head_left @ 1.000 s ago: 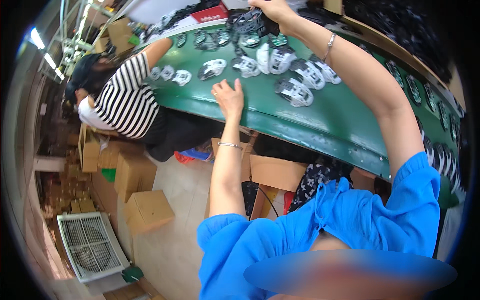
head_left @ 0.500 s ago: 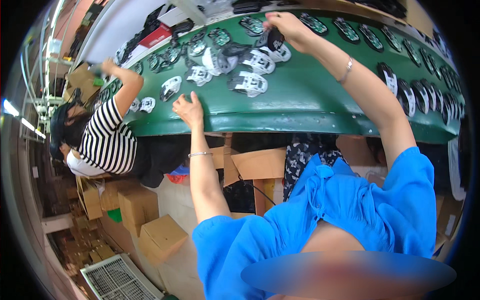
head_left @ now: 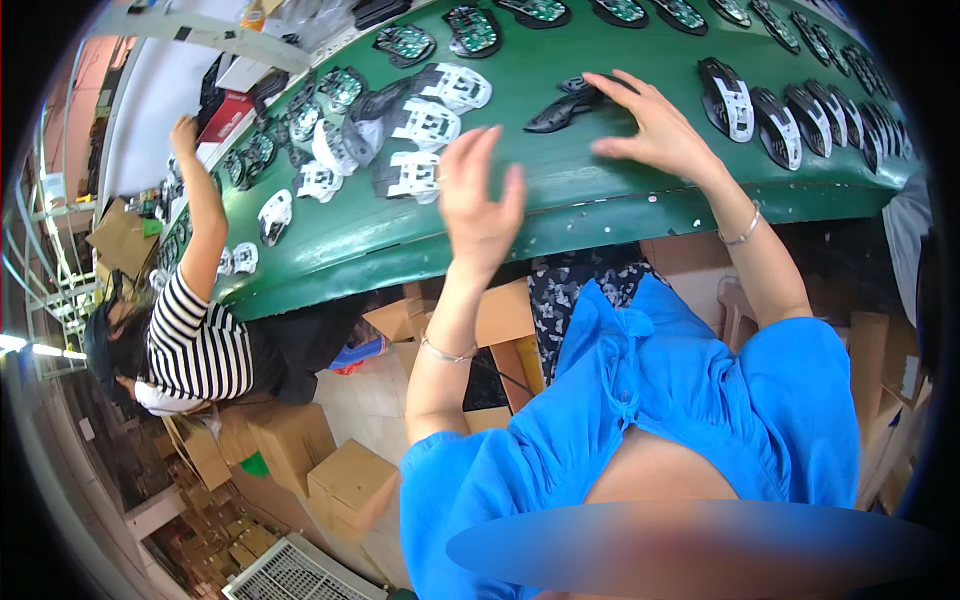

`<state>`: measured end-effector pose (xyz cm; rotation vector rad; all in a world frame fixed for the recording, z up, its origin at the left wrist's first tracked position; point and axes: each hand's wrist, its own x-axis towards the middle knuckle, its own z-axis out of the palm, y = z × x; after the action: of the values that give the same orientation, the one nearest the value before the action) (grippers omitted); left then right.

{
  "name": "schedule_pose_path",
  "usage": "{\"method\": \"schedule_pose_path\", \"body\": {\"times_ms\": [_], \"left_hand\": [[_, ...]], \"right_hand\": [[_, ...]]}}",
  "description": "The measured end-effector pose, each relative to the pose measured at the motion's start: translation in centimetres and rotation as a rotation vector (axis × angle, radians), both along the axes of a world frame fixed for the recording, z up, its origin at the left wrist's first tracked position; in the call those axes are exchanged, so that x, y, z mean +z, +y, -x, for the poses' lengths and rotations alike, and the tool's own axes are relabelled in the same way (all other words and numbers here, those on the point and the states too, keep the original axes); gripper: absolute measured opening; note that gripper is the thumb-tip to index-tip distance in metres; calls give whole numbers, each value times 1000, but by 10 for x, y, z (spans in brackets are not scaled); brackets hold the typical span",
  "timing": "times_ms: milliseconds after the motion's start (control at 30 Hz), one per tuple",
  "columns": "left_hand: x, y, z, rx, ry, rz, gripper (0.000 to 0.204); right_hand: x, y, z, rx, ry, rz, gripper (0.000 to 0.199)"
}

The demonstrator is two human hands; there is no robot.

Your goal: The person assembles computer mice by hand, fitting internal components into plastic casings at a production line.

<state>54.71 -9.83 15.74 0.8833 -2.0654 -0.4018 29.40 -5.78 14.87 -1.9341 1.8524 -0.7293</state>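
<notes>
Right grip (head_left: 662, 130) wide near shell (head_left: 563, 109) edge

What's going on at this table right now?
The person's right hand is spread at a black part on the green table; contact is unclear. The left hand, open and seemingly empty, is beside white-and-black shells. Circuit boards line the far side, and a striped-shirted co-worker reaches out at left.

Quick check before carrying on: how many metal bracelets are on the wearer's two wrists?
2. The left-wrist bracelet sits below the left hand; the right-wrist bracelet sits below the right hand. The wrists' far sides are hidden.
</notes>
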Motion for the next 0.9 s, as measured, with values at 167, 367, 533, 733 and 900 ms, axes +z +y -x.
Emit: {"method": "schedule_pose_path", "body": {"times_ms": [167,367,533,733,900], "left_hand": [[-17,-6,56,-253,-515,128,49],[-22,-21,0,-44,-666,212,44],[-18,-36,-50,174,-769,303,32],[-1,-48,-29,276,-459,305,29],[31,-117,15,25,-812,312,67]], "right_hand": [[10,39,10,-300,156,194,59],[1,44,33,-266,-199,165,29],[3,7,20,-180,-102,142,24],[-19,4,24,-152,102,329,30],[-19,6,29,-121,-500,197,22]]}}
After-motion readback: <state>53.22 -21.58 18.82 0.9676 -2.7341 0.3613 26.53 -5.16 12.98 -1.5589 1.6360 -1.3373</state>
